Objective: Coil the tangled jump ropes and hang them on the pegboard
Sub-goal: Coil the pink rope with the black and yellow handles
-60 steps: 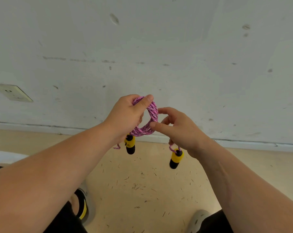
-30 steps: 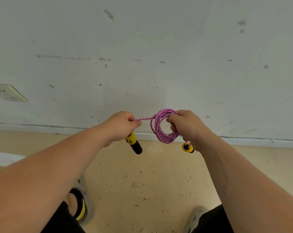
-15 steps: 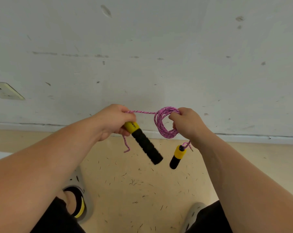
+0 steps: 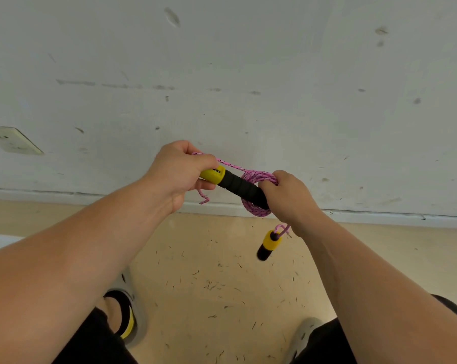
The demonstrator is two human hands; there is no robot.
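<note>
Bare floor (image 4: 209,271) below both hands, shoes (image 4: 133,319) at near edge. Left hand (image 4: 177,177) grips the yellow end of one handle (image 4: 235,186); its black end reaches into the pink rope coil (image 4: 256,210), which the right hand (image 4: 287,198) pinches. Second handle (image 4: 268,244) dangles under the right fingers. Baseboard (image 4: 91,195) and wall (image 4: 248,74) lie just behind.

The jump rope (image 4: 251,209) is showing pink with dark flecks. The held handle (image 4: 237,186) and the hanging handle (image 4: 269,244) are pairing yellow with black. The floor (image 4: 222,285) is looking tan.
</note>
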